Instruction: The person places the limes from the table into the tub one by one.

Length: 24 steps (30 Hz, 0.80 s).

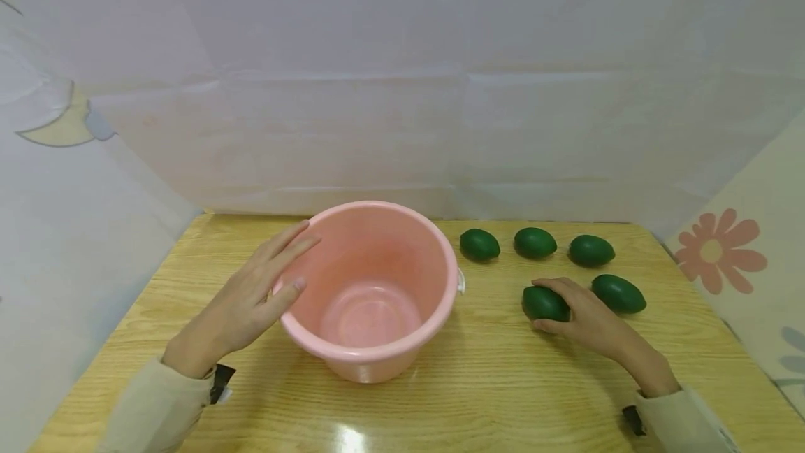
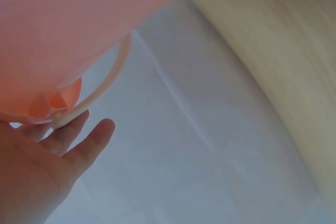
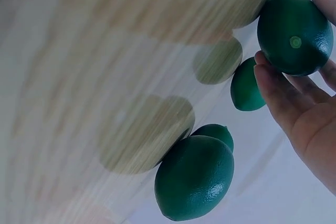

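Observation:
My left hand [image 1: 251,299] lies at the left rim of a pink plastic bucket [image 1: 367,354], its fingers fairly straight. Beside those fingers in the left wrist view is the bucket's pale handle [image 2: 107,80]. The bucket stands upright, and its visible floor is bare. On the right, my right hand [image 1: 588,319] grips a dark green lime [image 1: 544,303] between thumb and fingers. The right wrist view shows the round stem end of this held lime [image 3: 295,34] facing the camera. Just right of that hand lies another lime [image 1: 619,293].
Along the back of the wooden table [image 1: 478,383] lie three more limes, a left one [image 1: 480,245], a middle one [image 1: 535,242] and a right one [image 1: 591,251]. A pale sheet [image 1: 402,138] hangs behind the table's back edge.

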Motion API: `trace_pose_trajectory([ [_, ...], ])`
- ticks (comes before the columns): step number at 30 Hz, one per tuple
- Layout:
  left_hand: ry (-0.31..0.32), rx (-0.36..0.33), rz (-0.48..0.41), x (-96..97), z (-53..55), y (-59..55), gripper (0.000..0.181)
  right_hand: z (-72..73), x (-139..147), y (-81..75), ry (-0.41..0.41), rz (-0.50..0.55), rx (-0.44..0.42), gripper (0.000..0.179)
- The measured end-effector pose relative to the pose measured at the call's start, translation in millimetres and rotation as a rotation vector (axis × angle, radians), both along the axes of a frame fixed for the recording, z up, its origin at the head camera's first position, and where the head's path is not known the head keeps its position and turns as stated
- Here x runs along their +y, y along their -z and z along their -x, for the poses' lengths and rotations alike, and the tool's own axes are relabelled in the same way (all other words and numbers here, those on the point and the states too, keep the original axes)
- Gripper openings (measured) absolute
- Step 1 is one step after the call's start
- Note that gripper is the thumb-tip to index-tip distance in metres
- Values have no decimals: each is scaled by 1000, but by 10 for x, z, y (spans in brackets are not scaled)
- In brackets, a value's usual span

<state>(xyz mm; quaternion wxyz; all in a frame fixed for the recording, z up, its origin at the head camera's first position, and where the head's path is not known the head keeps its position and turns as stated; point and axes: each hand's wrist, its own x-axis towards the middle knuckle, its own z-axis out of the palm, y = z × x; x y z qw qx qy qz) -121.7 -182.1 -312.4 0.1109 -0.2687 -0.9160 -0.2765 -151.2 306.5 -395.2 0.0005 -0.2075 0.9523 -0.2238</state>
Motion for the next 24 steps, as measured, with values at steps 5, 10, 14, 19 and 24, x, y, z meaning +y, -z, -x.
trace_pose_trajectory([
  [5, -5, -5, 0, 8, 0, -1, 56, -9, -1, 5, -8, 14, 26, 68],
  [10, -8, -5, -11, 10, -9, 5, 54, -25, -42, -19, -10, 40, 26, 67],
  [14, -14, -3, -31, 10, -14, 25, 53, -35, -79, -42, -6, 46, 25, 67],
  [19, -18, 7, -46, 13, -20, 50, 53, -44, -119, -77, 14, 45, 25, 69],
  [24, -19, 24, -45, 27, -27, 53, 53, -46, -158, -120, 25, 34, 49, 69],
])
